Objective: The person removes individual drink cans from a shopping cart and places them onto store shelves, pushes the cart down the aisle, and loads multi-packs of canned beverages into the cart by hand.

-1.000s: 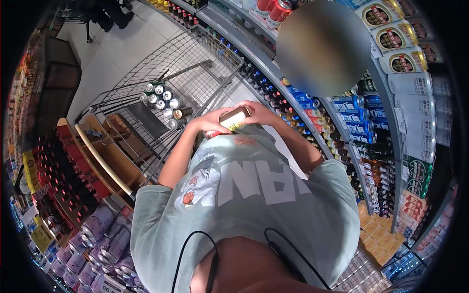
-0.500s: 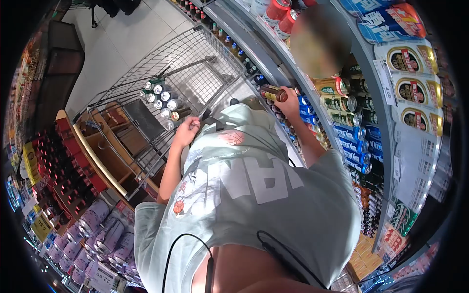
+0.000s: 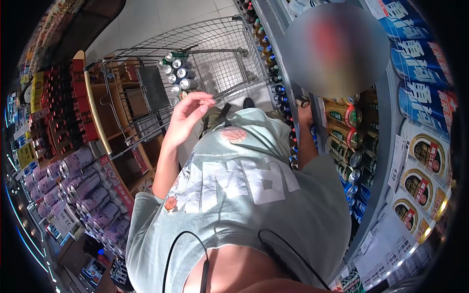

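Observation:
My left hand [image 3: 191,112] is raised above the near side of the shopping cart [image 3: 146,46], with its fingers loosely bent, the thumb apart and nothing held. My right hand [image 3: 305,116] reaches to the shelf on the right. Its fingers are around a dark brown can [image 3: 303,103], of which only a round end shows; a blurred patch covers the area just beyond. Several drink cans [image 3: 182,73] stand grouped in the cart beside its grey child-seat panel [image 3: 152,89].
Gold and green cans [image 3: 344,115] line the shelf right of my right hand. Bottles [image 3: 271,61] stand on a lower shelf along the cart's far side. Purple can packs [image 3: 90,183] are stacked at left, beside the cart's handle [image 3: 97,115]. Pale floor tiles [image 3: 146,22] lie beyond the cart.
My right hand has moved with the brown can towards the shelf on the right. My left hand has lifted, and its fingers have loosened. The view has turned.

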### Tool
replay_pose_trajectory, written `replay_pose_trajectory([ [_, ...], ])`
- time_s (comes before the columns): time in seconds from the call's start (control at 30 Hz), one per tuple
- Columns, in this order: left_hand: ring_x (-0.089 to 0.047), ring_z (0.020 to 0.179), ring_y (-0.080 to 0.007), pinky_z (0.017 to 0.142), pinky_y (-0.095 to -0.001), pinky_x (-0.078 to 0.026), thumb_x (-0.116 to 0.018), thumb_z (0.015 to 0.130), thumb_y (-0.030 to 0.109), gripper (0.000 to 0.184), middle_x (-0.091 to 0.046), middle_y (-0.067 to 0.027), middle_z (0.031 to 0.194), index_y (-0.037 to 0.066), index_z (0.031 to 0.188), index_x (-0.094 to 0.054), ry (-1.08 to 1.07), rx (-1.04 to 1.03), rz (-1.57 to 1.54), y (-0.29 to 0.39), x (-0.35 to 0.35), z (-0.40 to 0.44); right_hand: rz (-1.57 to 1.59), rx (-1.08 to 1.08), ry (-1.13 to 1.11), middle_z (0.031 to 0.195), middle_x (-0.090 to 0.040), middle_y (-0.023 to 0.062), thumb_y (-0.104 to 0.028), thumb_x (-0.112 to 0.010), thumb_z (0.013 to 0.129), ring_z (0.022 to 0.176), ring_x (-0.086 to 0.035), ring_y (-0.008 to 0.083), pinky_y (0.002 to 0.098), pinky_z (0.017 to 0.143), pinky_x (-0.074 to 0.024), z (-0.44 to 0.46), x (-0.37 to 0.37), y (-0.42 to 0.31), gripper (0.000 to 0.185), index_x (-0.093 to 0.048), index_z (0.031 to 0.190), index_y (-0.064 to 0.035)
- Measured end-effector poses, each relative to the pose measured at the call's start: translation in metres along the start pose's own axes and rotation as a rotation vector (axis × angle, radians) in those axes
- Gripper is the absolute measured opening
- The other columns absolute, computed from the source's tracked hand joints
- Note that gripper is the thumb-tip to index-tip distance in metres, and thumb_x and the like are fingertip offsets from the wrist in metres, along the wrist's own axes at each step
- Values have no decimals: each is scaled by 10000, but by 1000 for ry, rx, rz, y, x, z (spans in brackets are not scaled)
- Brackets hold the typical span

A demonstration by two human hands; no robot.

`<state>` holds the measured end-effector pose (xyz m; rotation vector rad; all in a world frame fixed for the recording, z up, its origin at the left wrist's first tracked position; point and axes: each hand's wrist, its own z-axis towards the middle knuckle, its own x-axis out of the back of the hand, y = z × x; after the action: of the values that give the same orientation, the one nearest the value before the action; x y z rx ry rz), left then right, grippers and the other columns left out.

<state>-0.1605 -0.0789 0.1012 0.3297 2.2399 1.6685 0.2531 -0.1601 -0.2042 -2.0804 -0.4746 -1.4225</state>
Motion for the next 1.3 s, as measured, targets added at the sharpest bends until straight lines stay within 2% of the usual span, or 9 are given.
replay_pose_trajectory([
  [0.13,-599,1036,-294,904,-395,-453,-590,876,463,648,-609,-216,1114,-95,1196,-511,-643,-355,-613,91,-51,4,-26,-41,-117,1235,-602,171,-299,-760,738,1110,-594,354,457,884,-496,20,-21,20,642,-504,1303,-131],
  [0.2,-594,1058,-308,898,-406,-458,-678,819,436,709,-590,-250,1175,-122,1215,-490,-946,-375,-770,122,-90,6,36,-13,-82,1196,-613,166,-241,-754,746,1036,-625,359,484,808,-525,29,-36,27,616,-497,1294,-125],
  [0.47,-615,1025,-314,876,-390,-491,-843,690,407,722,-631,-184,1141,-67,1172,-589,-849,-488,-965,149,-181,-29,551,31,-158,1044,-575,123,-74,-687,775,753,-606,273,374,423,-491,86,-141,104,509,-471,1234,-107],
  [0.57,-620,983,-321,846,-383,-499,-841,684,375,685,-640,-183,1105,-61,1153,-598,-1002,-434,-848,158,-164,-12,468,14,-193,1043,-601,152,-87,-682,775,757,-630,311,397,471,-513,79,-128,93,519,-468,1248,-82],
  [0.7,-620,977,-324,838,-381,-496,-829,693,370,666,-642,-183,1105,-60,1148,-600,-934,-490,-926,149,-172,-17,157,129,-112,1171,-611,278,-306,-638,851,1097,-582,428,457,916,-468,31,-33,29,458,-601,1171,19],
  [0.83,-620,977,-322,832,-382,-493,-818,707,390,666,-647,-178,1106,-66,1141,-601,-801,-522,-942,148,-175,-29,27,165,-53,1197,-590,268,-235,-658,798,1084,-584,423,482,940,-452,-20,42,-36,586,-479,1306,-5],
  [1.1,-592,1034,-253,874,-378,-459,-746,767,270,634,-601,-153,1150,-68,1245,-502,-945,-617,-810,158,-113,-2,-100,376,50,1392,-421,202,-182,-706,703,1299,-380,397,489,1087,-308,-44,3,-17,750,-393,1371,-43],
  [1.17,-602,1006,-328,860,-425,-467,-704,797,288,582,-615,-220,1127,-92,1203,-534,-928,-606,-753,149,-93,2,-108,430,81,1394,-408,199,-163,-694,694,1308,-357,397,489,1099,-287,-55,0,-11,748,-391,1368,-39],
  [1.3,-592,1023,-214,861,-349,-455,-670,818,162,478,-595,-119,1150,-4,1240,-519,-912,-308,-778,120,-30,8,27,476,77,1353,-441,199,-120,-656,712,1269,-389,399,518,1073,-289,-82,4,-27,641,-462,1318,-45],
])
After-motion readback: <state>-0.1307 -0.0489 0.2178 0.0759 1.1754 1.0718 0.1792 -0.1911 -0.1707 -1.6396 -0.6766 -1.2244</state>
